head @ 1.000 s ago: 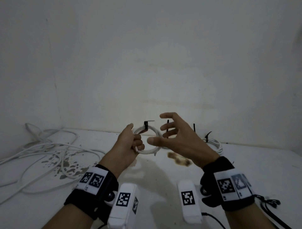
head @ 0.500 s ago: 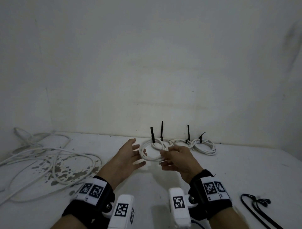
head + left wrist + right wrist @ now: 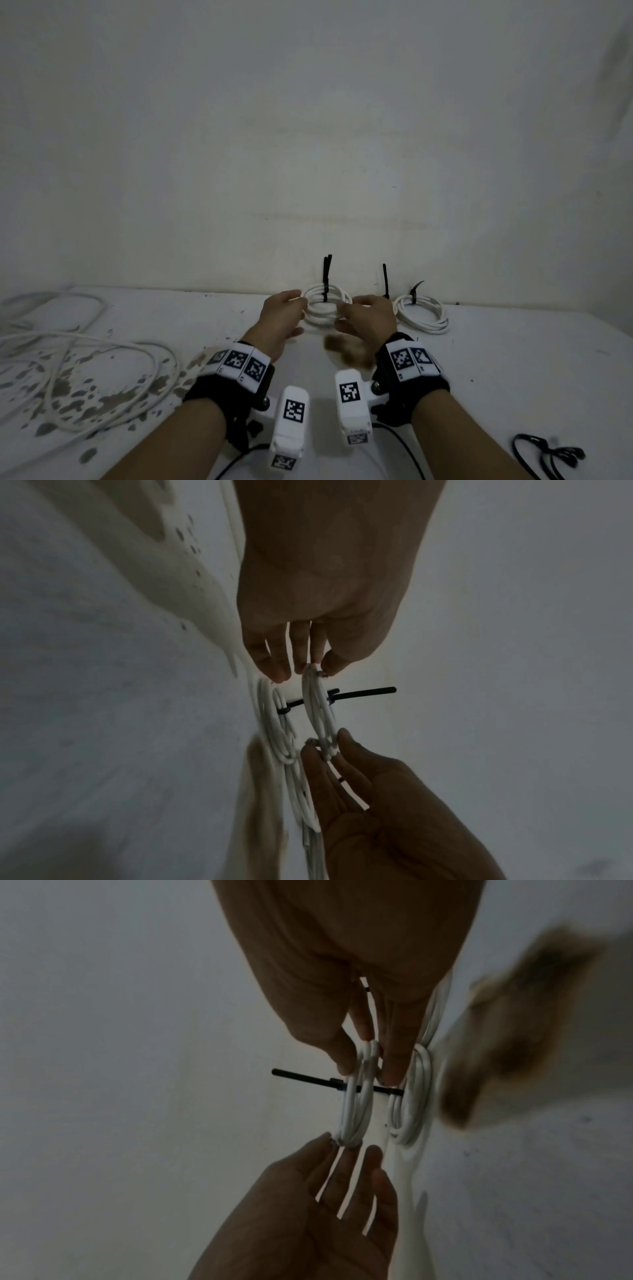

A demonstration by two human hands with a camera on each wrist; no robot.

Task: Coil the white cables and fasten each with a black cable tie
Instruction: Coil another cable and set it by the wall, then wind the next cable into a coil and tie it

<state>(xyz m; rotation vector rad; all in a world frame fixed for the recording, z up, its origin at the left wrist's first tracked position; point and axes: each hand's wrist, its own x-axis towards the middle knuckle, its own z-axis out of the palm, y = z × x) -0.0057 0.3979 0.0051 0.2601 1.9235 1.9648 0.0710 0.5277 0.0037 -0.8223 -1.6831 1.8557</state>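
Observation:
A small white cable coil [image 3: 325,295], fastened with a black cable tie [image 3: 326,274] that sticks upward, hangs just above the table near the back wall. My left hand [image 3: 301,301] pinches its left side and my right hand [image 3: 346,308] pinches its right side. In the left wrist view the coil [image 3: 318,710] sits edge-on between the two hands, its tie [image 3: 363,692] pointing away from the table. In the right wrist view the held coil [image 3: 356,1110] hovers a short gap off another tied coil [image 3: 411,1096] lying on the table.
Loose white cables [image 3: 85,359] sprawl over the stained left side of the table. A tied coil [image 3: 423,313] lies at the back right, and another upright tie [image 3: 385,281] shows behind my right hand. Spare black ties [image 3: 544,455] lie at the front right. The wall stands close behind.
The coil was raised in my left hand alone; my right hand took hold of it. Both hands carried it forward and down to the coils by the wall.

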